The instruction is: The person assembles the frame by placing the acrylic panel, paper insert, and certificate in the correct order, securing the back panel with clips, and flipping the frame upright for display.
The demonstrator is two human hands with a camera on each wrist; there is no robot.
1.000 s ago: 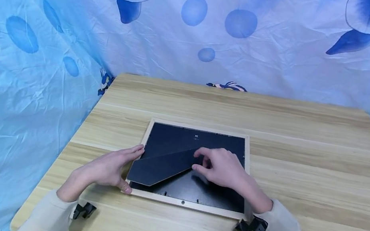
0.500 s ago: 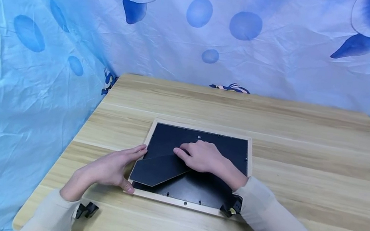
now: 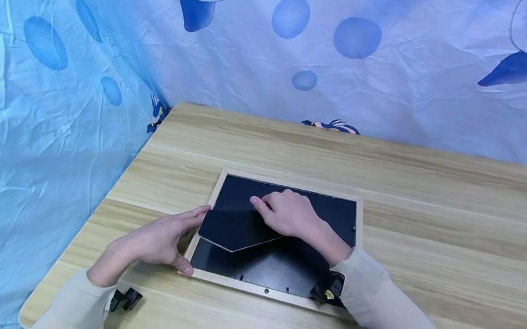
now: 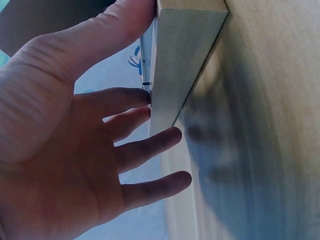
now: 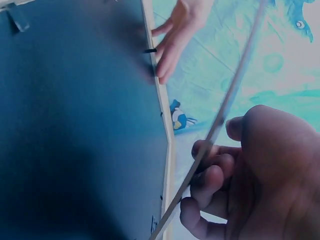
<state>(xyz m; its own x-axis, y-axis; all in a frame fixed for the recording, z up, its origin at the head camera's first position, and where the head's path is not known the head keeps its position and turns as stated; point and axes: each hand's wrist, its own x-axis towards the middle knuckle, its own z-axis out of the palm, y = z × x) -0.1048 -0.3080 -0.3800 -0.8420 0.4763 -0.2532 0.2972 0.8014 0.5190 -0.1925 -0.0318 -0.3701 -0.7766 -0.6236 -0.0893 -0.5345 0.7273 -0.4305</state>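
A picture frame [image 3: 244, 287] with a pale wooden rim and a black backing board [image 3: 273, 267] lies face down on the table. Its black easel leg [image 3: 232, 231] tilts up, the wide end raised above the backing. My right hand [image 3: 289, 213] grips the leg with curled fingers; the right wrist view shows the leg's thin edge [image 5: 225, 110] against the fingertips. At the frame's left side rests my left hand [image 3: 158, 240], thumb by the near corner and fingers spread. Those fingers [image 4: 150, 150] look fairly straight in the left wrist view, some touching the rim's outer side.
The frame lies on a wood-grain table [image 3: 423, 201]. A blue cloth [image 3: 237, 68] with sea-animal prints hangs behind and to the left. Small black metal tabs [image 3: 241, 277] line the inner rim. Each wrist carries a black camera [image 3: 127, 299].
My right hand has moved left and farther from me along the leg, and its grip has changed. The leg's wide end has risen off the backing. My left hand stays at the frame's side.
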